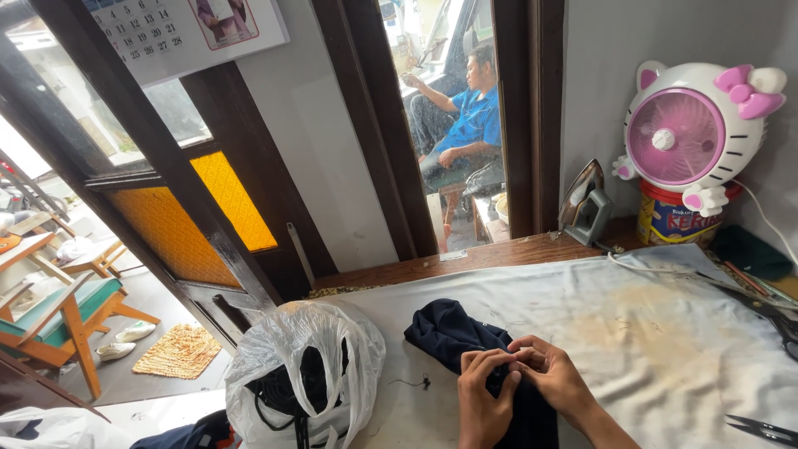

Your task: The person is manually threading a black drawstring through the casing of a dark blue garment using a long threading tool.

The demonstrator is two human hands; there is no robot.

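Head view showed both hands meeting on a dark navy garment (453, 337) that lay on the cloth-covered desk (665, 333). Its long axis ran from upper left down toward the person, passing under the hands. The left hand (485, 399) and right hand (553, 374) were equally near, fingers (499, 359) pinched together on one spot of the fabric.

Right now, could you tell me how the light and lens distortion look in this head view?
In the head view, daylight from the window blows out the upper left; the door frame bows from wide-angle distortion; both hands, left hand and right hand, pinch the dark garment, sharp and softly lit, no hard shadows.
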